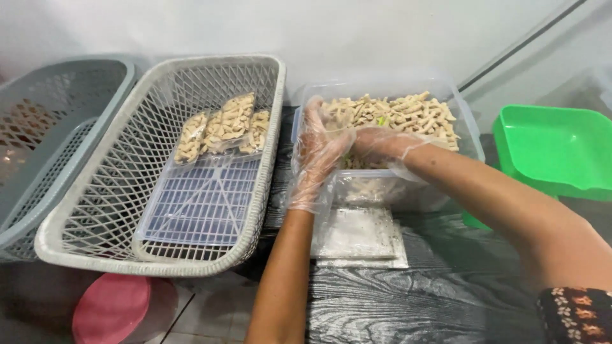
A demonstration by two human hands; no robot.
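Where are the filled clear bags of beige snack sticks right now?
In the head view, the filled clear bags lie at the far end of the white plastic lattice basket, left of the clear tub of loose sticks.

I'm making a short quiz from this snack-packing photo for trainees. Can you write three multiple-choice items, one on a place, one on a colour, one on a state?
1. Where do the filled snack bags lie?
A. In the white basket
B. In the green tray
C. On the dark table

2. What colour is the round lid at lower left?
A. Blue
B. Pink
C. Yellow

3. What covers the left hand and right hand?
A. Nothing
B. Thick black rubber gloves
C. Thin clear plastic gloves

Answers:
1. A, the bags rest at the far end of the white basket.
2. B, the lid below the basket is pink.
3. C, crinkled see-through plastic wraps both hands at the clear tub of snack sticks.
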